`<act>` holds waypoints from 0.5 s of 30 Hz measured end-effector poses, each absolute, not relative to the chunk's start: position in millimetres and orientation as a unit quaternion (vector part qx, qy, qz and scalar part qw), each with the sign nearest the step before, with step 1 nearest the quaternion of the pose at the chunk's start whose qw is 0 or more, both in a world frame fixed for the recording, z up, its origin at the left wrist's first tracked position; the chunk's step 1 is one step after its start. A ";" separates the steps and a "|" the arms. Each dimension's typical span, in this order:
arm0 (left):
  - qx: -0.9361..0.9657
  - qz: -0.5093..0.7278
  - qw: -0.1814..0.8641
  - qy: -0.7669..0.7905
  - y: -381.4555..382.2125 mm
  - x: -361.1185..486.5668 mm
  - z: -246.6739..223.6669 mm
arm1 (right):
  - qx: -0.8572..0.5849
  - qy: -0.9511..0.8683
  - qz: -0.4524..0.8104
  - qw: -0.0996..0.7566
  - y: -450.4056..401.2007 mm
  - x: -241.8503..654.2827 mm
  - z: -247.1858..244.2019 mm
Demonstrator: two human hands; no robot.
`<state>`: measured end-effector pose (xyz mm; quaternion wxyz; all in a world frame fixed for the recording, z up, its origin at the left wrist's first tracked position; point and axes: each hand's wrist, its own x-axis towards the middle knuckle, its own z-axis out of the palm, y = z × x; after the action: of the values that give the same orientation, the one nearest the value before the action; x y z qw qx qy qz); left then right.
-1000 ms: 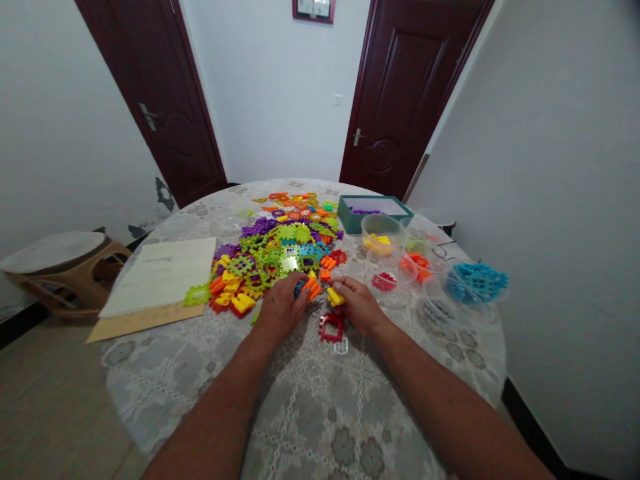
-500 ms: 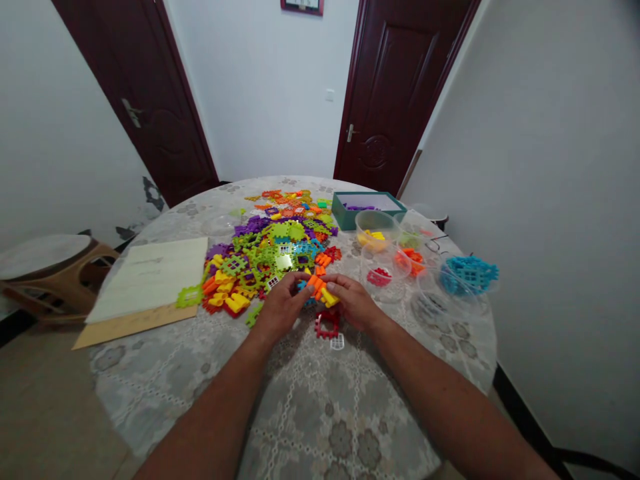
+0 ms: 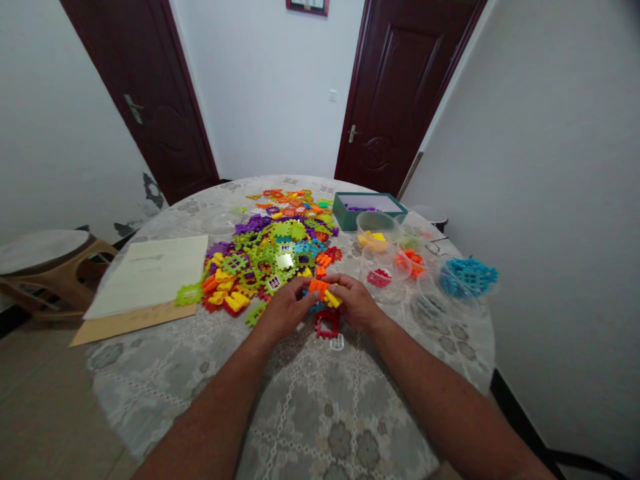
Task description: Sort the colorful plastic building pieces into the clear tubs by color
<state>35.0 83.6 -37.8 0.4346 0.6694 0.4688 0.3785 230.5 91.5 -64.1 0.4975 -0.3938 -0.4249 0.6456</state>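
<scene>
My left hand (image 3: 290,305) is closed on an orange plastic building block (image 3: 319,287), thumb in front and fingers behind. Pinched in my right hand (image 3: 354,301) is a yellow block (image 3: 332,299), which meets the orange one; I cannot tell whether they are joined. Just below the hands lies a red square frame piece (image 3: 327,325) with notched edges, and a small white window piece (image 3: 337,342) sits at its lower corner. A heap of green, purple, yellow and orange pieces (image 3: 260,257) spreads beyond my left hand.
Clear plastic tubs (image 3: 379,230) holding sorted pieces stand on the right, with blue pieces (image 3: 470,275) at the far right. Behind them is a green box (image 3: 345,217) with purple pieces. Pale paper (image 3: 150,273) over brown card (image 3: 133,325) lies on the left.
The orange and yellow blocks have turned slightly between my fingers, and both hands have shifted a little. The view has moved slightly; the pieces on the table look unmoved.
</scene>
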 end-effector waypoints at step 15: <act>0.661 0.370 0.455 0.469 84.9 33.9 -37.3 | -0.456 -0.617 0.478 0.427 87.5 235.5 -56.6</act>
<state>33.9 84.9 -37.3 0.4547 0.6606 0.4694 0.3696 235.5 87.5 -56.6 0.4275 -0.4559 -0.6172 0.4779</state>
